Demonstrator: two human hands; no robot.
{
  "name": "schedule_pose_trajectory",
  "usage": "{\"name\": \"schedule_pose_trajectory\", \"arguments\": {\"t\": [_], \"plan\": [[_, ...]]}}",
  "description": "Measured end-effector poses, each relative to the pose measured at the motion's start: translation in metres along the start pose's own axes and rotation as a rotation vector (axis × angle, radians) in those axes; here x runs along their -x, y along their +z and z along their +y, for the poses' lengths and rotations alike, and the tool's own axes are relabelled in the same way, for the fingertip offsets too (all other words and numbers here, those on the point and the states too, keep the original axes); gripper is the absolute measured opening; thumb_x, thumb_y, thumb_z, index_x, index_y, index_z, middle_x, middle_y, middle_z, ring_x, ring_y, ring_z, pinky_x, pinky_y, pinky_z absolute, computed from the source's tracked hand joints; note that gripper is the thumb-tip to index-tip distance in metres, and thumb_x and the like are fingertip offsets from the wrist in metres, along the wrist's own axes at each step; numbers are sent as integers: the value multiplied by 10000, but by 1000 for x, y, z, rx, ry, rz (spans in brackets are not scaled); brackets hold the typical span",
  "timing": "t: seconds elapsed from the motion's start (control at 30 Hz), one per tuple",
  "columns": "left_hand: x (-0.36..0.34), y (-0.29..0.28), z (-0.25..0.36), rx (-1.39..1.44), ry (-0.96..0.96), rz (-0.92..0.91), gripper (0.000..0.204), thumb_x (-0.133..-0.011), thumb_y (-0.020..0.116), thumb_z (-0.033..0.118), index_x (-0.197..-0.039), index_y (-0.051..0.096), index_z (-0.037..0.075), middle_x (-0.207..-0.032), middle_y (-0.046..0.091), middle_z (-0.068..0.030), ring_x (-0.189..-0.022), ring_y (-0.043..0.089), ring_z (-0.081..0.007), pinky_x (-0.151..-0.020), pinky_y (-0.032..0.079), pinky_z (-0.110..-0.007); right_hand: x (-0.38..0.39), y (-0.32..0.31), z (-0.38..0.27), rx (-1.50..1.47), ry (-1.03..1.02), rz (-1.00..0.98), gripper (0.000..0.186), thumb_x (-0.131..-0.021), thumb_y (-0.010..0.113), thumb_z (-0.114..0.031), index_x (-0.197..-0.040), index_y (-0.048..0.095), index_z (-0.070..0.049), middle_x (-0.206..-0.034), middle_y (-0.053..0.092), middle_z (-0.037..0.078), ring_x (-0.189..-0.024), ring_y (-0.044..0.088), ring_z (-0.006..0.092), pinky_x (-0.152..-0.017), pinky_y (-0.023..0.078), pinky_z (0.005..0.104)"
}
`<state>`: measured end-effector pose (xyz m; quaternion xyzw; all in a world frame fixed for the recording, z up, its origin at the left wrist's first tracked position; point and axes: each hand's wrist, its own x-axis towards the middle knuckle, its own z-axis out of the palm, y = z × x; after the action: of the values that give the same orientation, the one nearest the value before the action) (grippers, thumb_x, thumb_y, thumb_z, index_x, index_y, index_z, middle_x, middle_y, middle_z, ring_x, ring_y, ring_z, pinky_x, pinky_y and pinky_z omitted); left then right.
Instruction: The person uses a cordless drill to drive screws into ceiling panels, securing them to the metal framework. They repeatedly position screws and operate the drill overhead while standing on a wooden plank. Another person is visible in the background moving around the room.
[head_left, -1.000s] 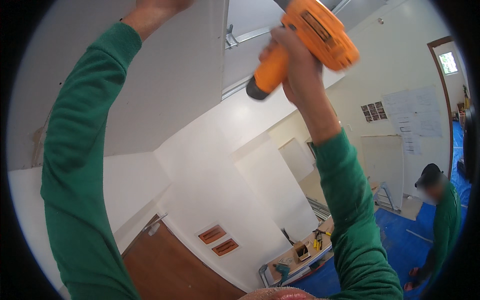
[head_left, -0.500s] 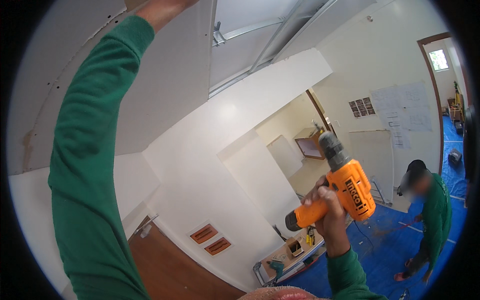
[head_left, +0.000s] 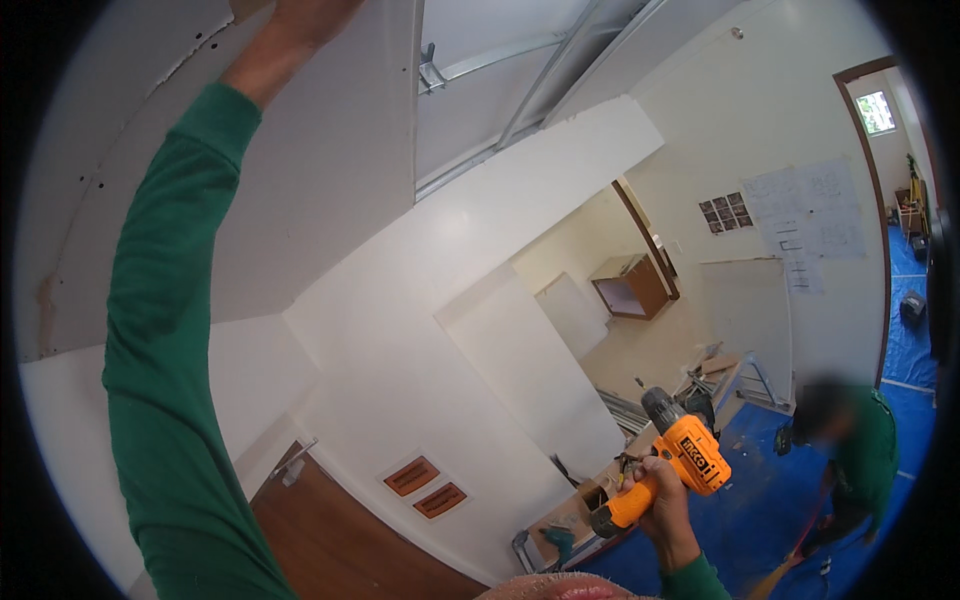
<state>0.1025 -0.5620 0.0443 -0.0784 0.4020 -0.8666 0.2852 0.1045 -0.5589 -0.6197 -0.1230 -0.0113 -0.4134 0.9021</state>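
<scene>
right hand (head_left: 660, 505): fingers wrapped round the handle of the orange power drill (head_left: 702, 455) and clamped on it; the drill is carried in the air by this hand alone, lower right of centre, with its dark chuck (head_left: 662, 408) pointing up and slightly left.

left hand (head_left: 315, 18): raised to the grey ceiling panel (head_left: 300, 180), near the panel's right edge; the fingers are cut off by the upper edge of the view, so it cannot be told whether they are apart, together or holding anything; beyond the panel's right edge lies an open bay with metal channels (head_left: 545, 85) and a metal bracket (head_left: 430, 75).

bench (head_left: 540, 531): stands below, partly hidden by the drill and right hand; a teal power tool (head_left: 560, 540) lies near its left edge; an open box (head_left: 594, 497) stands farther along, toward the right edge.

floor: covered by a blue sheet (head_left: 745, 525); a co-worker (head_left: 865, 445) in green bends over it, with a broom (head_left: 772, 580) close by.
</scene>
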Motion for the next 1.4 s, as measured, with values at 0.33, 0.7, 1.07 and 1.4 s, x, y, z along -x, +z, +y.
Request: {"name": "schedule_pose_trajectory", "arguments": {"t": [0.33, 0.7, 1.07, 1.4], "plan": [[16, 12, 7, -11, -210, -328, 262, -1040, 657, 271, -1058, 706, 15, -644, 528, -12, -537, 446, -84, -467, 393, -276, 0, -19, 2, 68, 18, 103, 168, -904, 635, -99, -1036, 552, -37, -789, 563, 61, -682, 635, 206, -715, 581, 395], [58, 43, -23, 14, 63, -121, 211, -983, 715, 224, -1146, 720, 92, -770, 679, -39, -621, 622, -165, -552, 512, -339, 4, -68, 18, 92, 115, 276, 261, -896, 690, -159, -1100, 592, -29, -810, 611, 58, -720, 658, 193, -716, 586, 379], [50, 6, -43, -94, 168, -179, 181, -917, 796, 256, -1053, 686, 206, -645, 587, 43, -542, 580, -109, -473, 502, -295, 6, -186, 40, 173, 270, 362, 140, -970, 651, -120, -1093, 596, -82, -793, 587, 30, -685, 612, 159, -654, 568, 322], [29, -18, -41, -113, 301, -202, 160, -927, 795, 292, -1024, 687, 226, -643, 551, 52, -514, 512, -107, -472, 426, -300, 90, -290, 175, 668, 609, -48, 275, -938, 766, -208, -1166, 681, -79, -802, 674, 7, -655, 633, 108, -583, 507, 282]]}}
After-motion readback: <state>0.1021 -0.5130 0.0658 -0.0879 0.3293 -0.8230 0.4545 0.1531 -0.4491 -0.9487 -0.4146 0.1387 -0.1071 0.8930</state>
